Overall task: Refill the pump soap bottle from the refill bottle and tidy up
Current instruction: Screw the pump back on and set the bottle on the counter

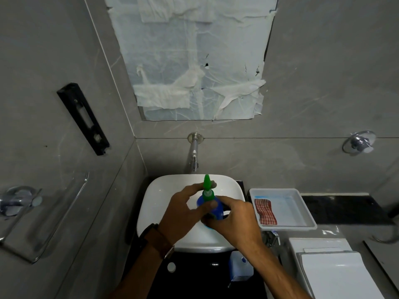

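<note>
Over the white basin (pixel 155 195) I hold a blue refill bottle (pixel 218 209) with a pointed green nozzle cap (pixel 207 186). My right hand (pixel 235 221) is wrapped around the bottle's body. My left hand (pixel 183 210), with a brown-strapped watch on the wrist, pinches the green cap with thumb and fingers. The clear pump soap bottle (pixel 240 266) stands on the black counter in front of the basin, under my right forearm. A small white round cap (pixel 171 266) lies on the counter to its left.
A wall tap (pixel 194 156) juts out over the basin's far edge. To the right, a white tray (pixel 302 210) holds a folded red checked cloth (pixel 265 211). A white toilet cistern (pixel 332 268) is at lower right, a towel rail (pixel 43 219) on the left wall.
</note>
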`<state>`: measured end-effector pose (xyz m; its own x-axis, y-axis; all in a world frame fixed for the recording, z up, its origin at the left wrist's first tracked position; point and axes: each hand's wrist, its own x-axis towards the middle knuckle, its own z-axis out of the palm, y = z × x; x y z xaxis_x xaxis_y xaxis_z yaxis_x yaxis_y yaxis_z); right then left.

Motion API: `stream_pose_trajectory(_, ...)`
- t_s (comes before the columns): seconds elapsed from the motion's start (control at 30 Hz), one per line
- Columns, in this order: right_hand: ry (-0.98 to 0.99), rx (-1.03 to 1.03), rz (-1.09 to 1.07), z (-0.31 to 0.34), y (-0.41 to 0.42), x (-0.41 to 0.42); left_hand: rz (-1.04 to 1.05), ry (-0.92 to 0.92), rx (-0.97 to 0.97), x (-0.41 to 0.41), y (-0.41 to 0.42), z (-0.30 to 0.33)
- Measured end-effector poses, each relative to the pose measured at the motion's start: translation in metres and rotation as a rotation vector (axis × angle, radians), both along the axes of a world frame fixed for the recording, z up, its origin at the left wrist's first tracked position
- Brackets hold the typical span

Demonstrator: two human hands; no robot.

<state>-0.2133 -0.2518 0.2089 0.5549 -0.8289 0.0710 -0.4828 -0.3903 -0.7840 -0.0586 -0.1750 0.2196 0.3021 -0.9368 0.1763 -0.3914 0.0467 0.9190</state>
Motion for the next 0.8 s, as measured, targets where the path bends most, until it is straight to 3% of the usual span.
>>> stream_pose_trajectory(0.23,-0.019,0.03,-0.011,0.004,-0.003,-0.001,0.324,-0.028,-0.157,0.011,-0.001,-0.004)
stream_pose_trajectory(0.43,-0.021,-0.02,-0.016,0.005,-0.004,0.001,0.203,-0.058,-0.103,0.006,0.0,-0.002)
stream_pose_trajectory(0.8,0.019,0.02,0.04,0.003,0.0,0.013,0.275,0.01,-0.088,0.009,0.009,-0.01)
